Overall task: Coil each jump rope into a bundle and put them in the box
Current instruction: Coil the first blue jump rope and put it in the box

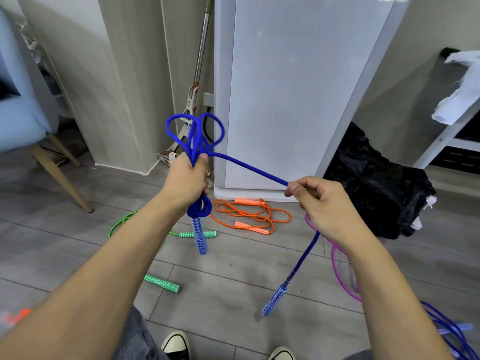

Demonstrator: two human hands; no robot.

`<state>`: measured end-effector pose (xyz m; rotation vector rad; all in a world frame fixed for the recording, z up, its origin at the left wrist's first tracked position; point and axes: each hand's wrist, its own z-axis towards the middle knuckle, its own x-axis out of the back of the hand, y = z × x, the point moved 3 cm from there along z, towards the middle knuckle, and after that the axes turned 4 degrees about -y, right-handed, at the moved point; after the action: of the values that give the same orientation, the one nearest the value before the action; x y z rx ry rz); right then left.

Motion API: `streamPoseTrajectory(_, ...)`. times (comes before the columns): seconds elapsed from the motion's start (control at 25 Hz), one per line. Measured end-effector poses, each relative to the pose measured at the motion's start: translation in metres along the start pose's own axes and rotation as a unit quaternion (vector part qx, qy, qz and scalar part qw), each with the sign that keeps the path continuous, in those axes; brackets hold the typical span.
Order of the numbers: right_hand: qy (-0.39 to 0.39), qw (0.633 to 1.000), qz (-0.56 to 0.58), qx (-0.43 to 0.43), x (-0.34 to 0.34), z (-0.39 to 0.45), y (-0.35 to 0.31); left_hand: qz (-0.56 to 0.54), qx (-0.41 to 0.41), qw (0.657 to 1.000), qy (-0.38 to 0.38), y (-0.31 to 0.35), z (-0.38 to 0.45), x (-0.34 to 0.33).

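Left grip [188,178] fists blue jump rope [249,167] loops, upright; right grip [320,203] pinches free strand, slanting down-right. Handle [274,300] dangles above floor [233,287].

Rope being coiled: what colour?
Blue rope, with blue-and-white patterned handles; head view.

Single head-worn wide-angle view, looking forward and down, close over both forearms, grey plank floor [233,281] beyond
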<state>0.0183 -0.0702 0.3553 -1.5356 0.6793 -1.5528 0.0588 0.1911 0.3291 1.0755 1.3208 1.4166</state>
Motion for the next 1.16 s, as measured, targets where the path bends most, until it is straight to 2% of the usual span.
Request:
streamPoseTrajectory(0.08,-0.043,0.999,-0.013,-0.002,-0.003,-0.002,-0.004,0.023,0.014,0.998,0.061,-0.008,0.008,0.012)
streamPoseTrajectory(0.12,-0.06,0.998,-0.008,0.002,-0.004,-0.003,-0.008,0.045,0.026,0.997,0.064,-0.013,0.01,0.016)
streamPoseTrajectory(0.16,-0.059,0.998,-0.002,0.011,-0.004,-0.004,-0.01,0.082,0.032,0.995,0.052,-0.016,0.011,0.019)
streamPoseTrajectory(0.24,0.008,0.999,0.006,0.039,0.001,-0.003,-0.012,0.145,0.035,0.989,-0.001,-0.019,0.009,0.017)
streamPoseTrajectory(0.28,0.059,0.997,0.015,0.043,0.006,-0.001,-0.01,0.131,0.039,0.99,-0.032,-0.019,0.005,0.011)
streamPoseTrajectory(0.36,0.137,0.989,0.045,0.03,0.012,0.002,-0.005,0.029,0.065,0.994,-0.084,-0.018,-0.006,-0.006)
streamPoseTrajectory(0.44,0.157,0.986,0.047,0.016,0.01,0.004,-0.003,-0.049,0.1,0.987,-0.114,-0.015,-0.017,-0.024)
streamPoseTrajectory(0.6,0.132,0.991,0.017,0.004,-0.009,0.005,-0.003,-0.092,0.134,0.974,-0.156,-0.013,-0.035,-0.048)
streamPoseTrajectory(0.96,0.05,0.997,-0.054,-0.026,-0.039,0.004,-0.008,-0.037,0.114,0.979,-0.167,-0.004,-0.047,-0.059)
streamPoseTrajectory(1.16,-0.05,0.994,-0.094,-0.003,-0.057,0.001,-0.008,-0.033,0.087,0.981,-0.17,-0.003,-0.048,-0.06)
